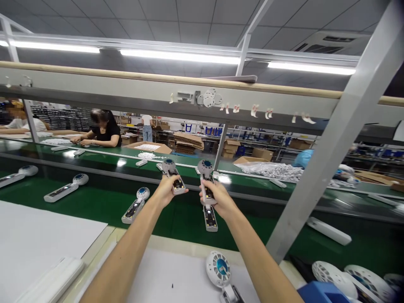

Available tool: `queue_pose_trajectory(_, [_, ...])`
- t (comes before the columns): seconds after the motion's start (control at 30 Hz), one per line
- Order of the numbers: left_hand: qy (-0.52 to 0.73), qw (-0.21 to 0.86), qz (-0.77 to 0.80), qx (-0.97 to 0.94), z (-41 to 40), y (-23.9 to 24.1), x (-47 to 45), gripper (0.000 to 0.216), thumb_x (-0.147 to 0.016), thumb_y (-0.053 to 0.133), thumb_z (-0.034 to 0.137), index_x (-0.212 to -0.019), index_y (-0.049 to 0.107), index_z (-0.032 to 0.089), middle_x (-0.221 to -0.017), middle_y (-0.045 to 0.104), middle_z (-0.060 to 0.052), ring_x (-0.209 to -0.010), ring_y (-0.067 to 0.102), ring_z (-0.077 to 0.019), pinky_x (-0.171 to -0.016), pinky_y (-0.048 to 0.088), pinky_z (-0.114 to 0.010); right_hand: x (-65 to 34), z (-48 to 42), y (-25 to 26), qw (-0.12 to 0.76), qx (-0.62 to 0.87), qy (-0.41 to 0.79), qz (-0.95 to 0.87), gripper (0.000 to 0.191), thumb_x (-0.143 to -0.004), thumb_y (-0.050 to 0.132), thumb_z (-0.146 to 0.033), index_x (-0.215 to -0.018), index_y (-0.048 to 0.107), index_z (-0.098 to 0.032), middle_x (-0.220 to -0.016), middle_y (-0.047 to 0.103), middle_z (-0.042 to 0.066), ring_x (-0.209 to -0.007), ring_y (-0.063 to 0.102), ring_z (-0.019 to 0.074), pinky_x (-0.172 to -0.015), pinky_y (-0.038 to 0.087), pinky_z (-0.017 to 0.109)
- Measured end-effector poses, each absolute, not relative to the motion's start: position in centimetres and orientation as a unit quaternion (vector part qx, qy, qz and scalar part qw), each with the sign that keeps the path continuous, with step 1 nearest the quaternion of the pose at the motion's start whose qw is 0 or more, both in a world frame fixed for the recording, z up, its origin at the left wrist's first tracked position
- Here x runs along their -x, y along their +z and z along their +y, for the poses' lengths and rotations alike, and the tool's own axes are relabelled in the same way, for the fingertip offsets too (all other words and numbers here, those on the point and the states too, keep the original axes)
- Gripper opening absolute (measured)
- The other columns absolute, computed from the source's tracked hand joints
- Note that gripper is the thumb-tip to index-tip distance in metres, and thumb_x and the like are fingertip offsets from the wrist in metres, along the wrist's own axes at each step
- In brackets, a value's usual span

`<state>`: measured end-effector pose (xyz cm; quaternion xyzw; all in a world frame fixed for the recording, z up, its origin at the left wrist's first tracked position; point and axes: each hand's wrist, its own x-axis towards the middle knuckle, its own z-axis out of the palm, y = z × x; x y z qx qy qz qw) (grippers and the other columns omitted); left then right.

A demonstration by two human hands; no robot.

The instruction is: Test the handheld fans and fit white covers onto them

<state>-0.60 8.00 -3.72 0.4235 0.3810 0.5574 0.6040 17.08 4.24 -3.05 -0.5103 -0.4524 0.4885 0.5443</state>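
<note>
Both arms reach forward over the green conveyor belt [176, 221]. My left hand [166, 190] is closed round a white handheld fan [178, 185], its round blue-centred head pointing away and its handle uncovered, with dark electronics showing. My right hand [219, 195] grips a second handheld fan [208, 191] of the same kind, also with its handle uncovered. Just below it, an uncovered fan handle [210, 219] lies on the belt, its upper end hidden. Left of my left hand lies another uncovered handheld fan [134, 210].
A fan [219, 269] rests on the white worktop [176, 269] before me. More fans [65, 191] lie along the belt. A slanting metal post [334, 126] stands at right, near a blue bin [322, 292]. Across the belt sits a person in black [107, 132].
</note>
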Motion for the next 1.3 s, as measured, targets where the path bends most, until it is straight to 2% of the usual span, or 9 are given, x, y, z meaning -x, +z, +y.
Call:
queue_pose_trajectory(0.1, [0.581,0.628,0.281,-0.435,5.2,-0.5,1.1,0.018,-0.087,0.055,0.004,-0.100,0.053,0.016,-0.089,0.063,-0.003,-0.088,0.068,-0.0194,-0.077,0.064,-0.044,-17.4,0.9,-0.3,0.582,0.453,0.501,-0.452,0.016,-0.097,0.052,-0.023,-0.112,0.054,-0.016,-0.094,0.068,0.005,-0.072,0.069,0.0139,-0.064,0.059,0.026])
queue_pose_trajectory(0.2, [0.585,0.633,0.219,-0.458,2.1,1.7,1.3,0.030,-0.077,0.059,0.003,-0.104,0.055,0.016,-0.107,0.066,-0.008,-0.094,0.070,-0.0234,-0.072,0.065,-0.043,-17.3,-1.8,1.5,0.587,0.423,0.509,-0.466,0.037,-0.090,0.051,-0.016,-0.127,0.050,-0.021,-0.087,0.070,0.004,-0.070,0.071,0.0172,-0.065,0.061,0.029])
queue_pose_trajectory(0.27, [0.574,0.627,0.196,-0.489,0.4,2.6,1.2,0.046,-0.073,0.065,0.006,-0.116,0.052,0.017,-0.114,0.065,-0.009,-0.084,0.071,-0.0218,-0.064,0.064,-0.037,-17.2,-3.2,2.0,0.597,0.398,0.495,-0.490,0.053,-0.089,0.054,-0.018,-0.140,0.043,-0.024,-0.087,0.070,0.003,-0.073,0.072,0.0193,-0.064,0.061,0.030])
queue_pose_trajectory(0.37, [0.553,0.600,0.163,-0.555,-1.6,3.5,1.2,0.066,-0.072,0.071,0.011,-0.130,0.041,0.019,-0.110,0.067,-0.008,-0.070,0.072,-0.0187,-0.062,0.062,-0.033,-16.8,-4.4,2.2,0.637,0.336,0.437,-0.538,0.072,-0.087,0.061,-0.021,-0.151,0.031,-0.031,-0.111,0.067,0.006,-0.087,0.072,0.0213,-0.066,0.063,0.032])
queue_pose_trajectory(0.47, [0.543,0.571,0.125,-0.602,-2.7,3.8,1.3,0.070,-0.075,0.072,0.015,-0.133,0.034,0.020,-0.105,0.068,-0.007,-0.070,0.073,-0.0207,-0.067,0.062,-0.036,-16.6,-5.0,2.2,0.655,0.276,0.416,-0.567,0.080,-0.086,0.064,-0.023,-0.155,0.024,-0.034,-0.140,0.054,0.008,-0.099,0.070,0.0226,-0.072,0.065,0.037])
queue_pose_trajectory(0.77, [0.516,0.555,0.082,-0.648,-4.0,3.9,1.5,0.068,-0.084,0.067,0.016,-0.138,0.026,0.022,-0.102,0.069,-0.006,-0.076,0.073,-0.0190,-0.071,0.062,-0.034,-17.0,-5.6,2.6,0.639,0.270,0.401,-0.598,0.080,-0.089,0.062,-0.026,-0.157,0.019,-0.035,-0.149,0.048,0.007,-0.104,0.069,0.0246,-0.074,0.065,0.038])
queue_pose_trajectory(1.03, [0.497,0.581,0.076,-0.640,-4.0,3.6,1.3,0.069,-0.086,0.066,0.020,-0.141,0.024,0.022,-0.095,0.069,-0.005,-0.069,0.071,-0.0184,-0.062,0.060,-0.030,-16.9,-5.4,2.3,0.643,0.265,0.386,-0.606,0.077,-0.091,0.060,-0.026,-0.156,0.020,-0.033,-0.147,0.050,0.008,-0.102,0.069,0.0249,-0.071,0.064,0.038])
queue_pose_trajectory(1.2, [0.508,0.566,0.057,-0.647,-3.6,3.0,0.9,0.065,-0.088,0.066,0.020,-0.140,0.027,0.023,-0.100,0.069,-0.006,-0.073,0.071,-0.0182,-0.066,0.061,-0.031,-16.9,-5.2,2.2,0.652,0.270,0.330,-0.627,0.071,-0.092,0.058,-0.023,-0.155,0.026,-0.028,-0.154,0.044,0.004,-0.135,0.051,0.0238,-0.107,0.052,0.039])
queue_pose_trajectory(1.3, [0.523,0.558,0.058,-0.641,-3.5,2.8,0.8,0.063,-0.089,0.066,0.019,-0.138,0.028,0.023,-0.101,0.070,-0.005,-0.071,0.072,-0.0173,-0.066,0.061,-0.031,-16.8,-5.4,2.2,0.648,0.262,0.339,-0.630,0.072,-0.092,0.058,-0.023,-0.155,0.024,-0.029,-0.152,0.047,0.004,-0.132,0.054,0.0233,-0.110,0.049,0.041])
